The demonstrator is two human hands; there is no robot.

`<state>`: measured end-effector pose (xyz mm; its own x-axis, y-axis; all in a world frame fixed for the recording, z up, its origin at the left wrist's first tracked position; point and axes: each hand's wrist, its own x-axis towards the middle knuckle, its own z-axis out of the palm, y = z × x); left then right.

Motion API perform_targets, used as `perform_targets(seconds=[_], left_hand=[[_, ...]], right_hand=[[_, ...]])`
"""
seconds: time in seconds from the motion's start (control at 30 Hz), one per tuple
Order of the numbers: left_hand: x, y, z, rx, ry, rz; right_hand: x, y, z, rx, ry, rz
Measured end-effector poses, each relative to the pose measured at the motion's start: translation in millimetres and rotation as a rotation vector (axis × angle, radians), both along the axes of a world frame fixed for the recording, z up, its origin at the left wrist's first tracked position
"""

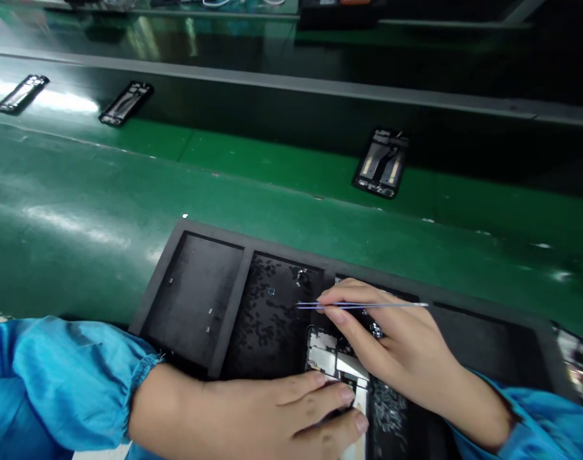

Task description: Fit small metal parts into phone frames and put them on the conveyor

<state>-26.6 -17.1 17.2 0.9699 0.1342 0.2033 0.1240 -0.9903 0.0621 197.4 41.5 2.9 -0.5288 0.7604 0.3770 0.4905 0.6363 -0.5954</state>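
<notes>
From my end, the black tray (231, 313) is largest, and the phone assembly (341, 365) lies over its middle, innards facing up. I judge it light and stiff, but fragile across the exposed parts — I'd take it by the long edges. The left hand (301, 409) lays its fingers across it; its thumb is hidden, so I can't tell whether it grips. The right hand (391, 332) has thumb and fingers pinched on slim tweezers (396, 305), probably springy, best held mid-shank. Their tips hover near a tiny square piece (271, 291) — surely near weightless, easily flicked away.
</notes>
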Motion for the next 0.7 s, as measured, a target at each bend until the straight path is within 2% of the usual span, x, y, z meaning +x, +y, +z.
perform_targets(seconds=[0.23, 0.4, 0.5, 0.6, 0.7], left_hand=[[-1, -2, -1.6, -0.002, 0.0, 0.003], [-1, 1, 3.5, -0.005, 0.012, -0.024], [-2, 4, 5.6, -0.062, -0.053, -0.032], [-2, 11, 4.6, -0.147, -0.214, 0.097], [1, 23, 3.0, -0.155, -0.229, 0.342]], right_hand=[[-5, 2, 1.6, -0.002, 0.019, 0.014], [-4, 0, 1.3, 0.05, 0.022, 0.026], [2, -2, 5.6, 0.13, -0.003, -0.124], [7, -5, 14.0, 0.204, -0.026, -0.269], [8, -7, 19.2, 0.21, -0.032, -0.242]])
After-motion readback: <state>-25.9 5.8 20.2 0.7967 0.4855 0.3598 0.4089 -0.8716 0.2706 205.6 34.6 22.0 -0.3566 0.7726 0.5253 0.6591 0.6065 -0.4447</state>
